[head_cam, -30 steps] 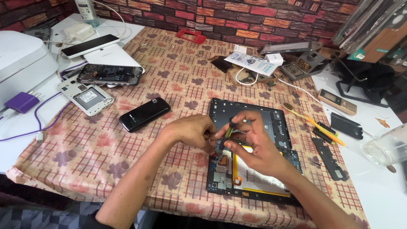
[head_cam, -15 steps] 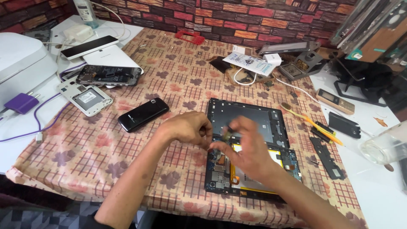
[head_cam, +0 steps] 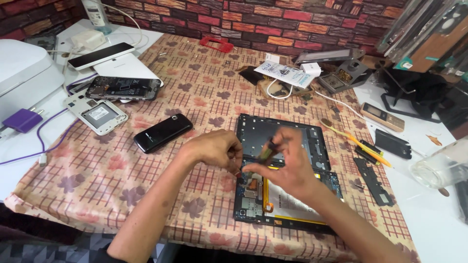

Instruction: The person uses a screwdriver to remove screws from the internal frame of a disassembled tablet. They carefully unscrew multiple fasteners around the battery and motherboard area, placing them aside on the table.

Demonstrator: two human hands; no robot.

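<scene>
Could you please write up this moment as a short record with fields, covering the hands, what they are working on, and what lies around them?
Setting: table with a patterned cloth before a brick-pattern wall
Work piece: opened tablet, back removed, battery and circuit board exposed
Left hand: at the tablet's left edge, fingertips on its inner parts
Right hand: over the tablet's middle, pinching a small dark part, blurred
Nearby left: black phone, white phone shell, purple charger
Nearby right: yellow-handled tool, clear container
</scene>
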